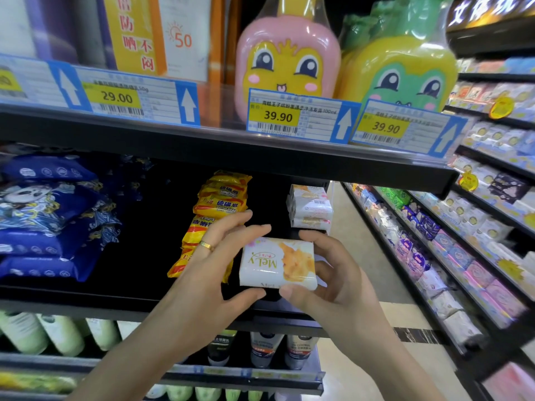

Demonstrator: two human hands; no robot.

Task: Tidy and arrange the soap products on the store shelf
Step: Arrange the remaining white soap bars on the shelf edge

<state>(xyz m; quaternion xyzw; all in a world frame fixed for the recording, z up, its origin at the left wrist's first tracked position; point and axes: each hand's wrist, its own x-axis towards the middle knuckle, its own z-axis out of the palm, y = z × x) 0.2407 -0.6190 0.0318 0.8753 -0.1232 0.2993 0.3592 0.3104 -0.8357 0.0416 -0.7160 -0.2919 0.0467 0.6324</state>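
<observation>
Before the dark store shelf [202, 306], both hands grip a white-and-orange Mely soap bar [277, 262]: left hand [215, 266] and right hand [337, 280] curl round its ends, beside yellow sulfur soap packs [215, 211].

Both forearms reach forward and up. The left hand [220, 256] and the right hand [335, 273] face each other, fingers [254, 231] curled over the top and thumbs beneath, pinching one small wrapped bar between them.
</observation>
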